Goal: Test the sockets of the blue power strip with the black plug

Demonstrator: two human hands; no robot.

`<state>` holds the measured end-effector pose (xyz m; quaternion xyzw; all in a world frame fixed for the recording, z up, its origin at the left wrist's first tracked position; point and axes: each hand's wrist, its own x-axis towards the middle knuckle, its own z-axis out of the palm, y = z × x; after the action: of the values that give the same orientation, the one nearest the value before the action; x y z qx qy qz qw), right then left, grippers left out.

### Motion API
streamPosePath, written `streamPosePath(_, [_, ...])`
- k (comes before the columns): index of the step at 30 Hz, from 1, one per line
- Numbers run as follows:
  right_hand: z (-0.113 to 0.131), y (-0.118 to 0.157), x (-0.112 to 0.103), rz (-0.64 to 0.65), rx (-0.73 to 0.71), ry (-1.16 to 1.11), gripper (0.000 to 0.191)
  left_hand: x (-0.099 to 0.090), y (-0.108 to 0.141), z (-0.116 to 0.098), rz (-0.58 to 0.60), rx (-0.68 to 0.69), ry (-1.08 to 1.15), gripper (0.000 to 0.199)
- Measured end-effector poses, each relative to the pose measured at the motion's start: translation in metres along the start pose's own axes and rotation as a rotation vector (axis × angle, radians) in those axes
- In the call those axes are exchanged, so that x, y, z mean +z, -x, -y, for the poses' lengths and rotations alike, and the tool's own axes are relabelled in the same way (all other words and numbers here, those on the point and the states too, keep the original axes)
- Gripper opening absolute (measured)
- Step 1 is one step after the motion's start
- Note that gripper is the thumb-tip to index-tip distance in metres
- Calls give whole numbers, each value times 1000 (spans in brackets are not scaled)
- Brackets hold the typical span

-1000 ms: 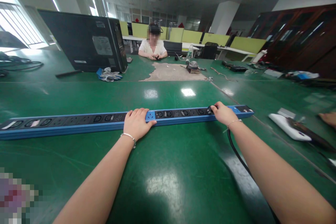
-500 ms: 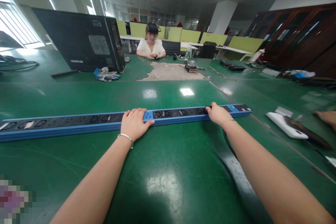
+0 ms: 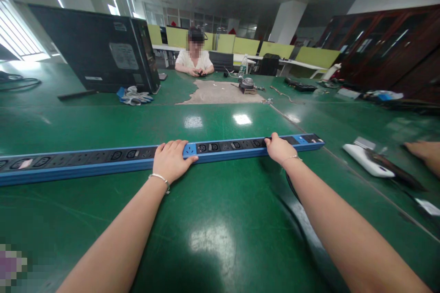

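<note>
A long blue-and-black power strip (image 3: 227, 155) with rows of sockets lies across the green table. My left hand (image 3: 171, 159) is clasped over its middle, beside a blue socket, thumb on the near side. Toward the strip's right end, my right hand (image 3: 281, 148) is closed around a black plug (image 3: 267, 140) at one of the sockets. Most of the plug is hidden by my fingers, so how deep it sits I cannot tell. From under my right wrist a black cable (image 3: 290, 185) runs down toward the near edge.
A black computer case (image 3: 99, 50) stands back left, with gloves (image 3: 134, 96) before it. Across the table sits a person (image 3: 194, 59). On the right are a white device (image 3: 367, 160) and another person's hand (image 3: 424, 153). A bottle (image 3: 243, 66) stands at the back.
The whole view has shifted slightly, so everything sits a little further left. Both my hands keep their places on the strip and the plug.
</note>
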<state>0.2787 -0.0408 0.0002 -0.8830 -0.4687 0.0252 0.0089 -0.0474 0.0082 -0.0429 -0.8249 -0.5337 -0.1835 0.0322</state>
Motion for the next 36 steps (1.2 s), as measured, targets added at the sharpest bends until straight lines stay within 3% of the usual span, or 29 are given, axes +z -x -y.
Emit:
streamPosePath(8, [1,2,5,-27,21,-38,41,1,1,1,-25,22,-7,56])
streamPosePath(13, [0,1,-11,-34,21,-43,43,0,0,1,-19,5,-2,53])
streamPosePath(17, [-21,-13,-35,-188,20,-92,45,-1,0,1,-10,4,-9,52])
streamPosePath(21, [-58,-34,-45,-187,72,-123,45,0,0,2,-3,6,-18,53])
streamPosePath(24, [-84,-46,-39,-162,138,-126,47,0,0,2,-5,11,-13,54])
streamPosePath(28, [-106,-59,-23,-139,83,-98,43,1,-1,2,-8,13,-6,54])
streamPosePath(36, [-118,-72,-8,-104,65,-27,43,0,-1,1,-1,6,-10,54])
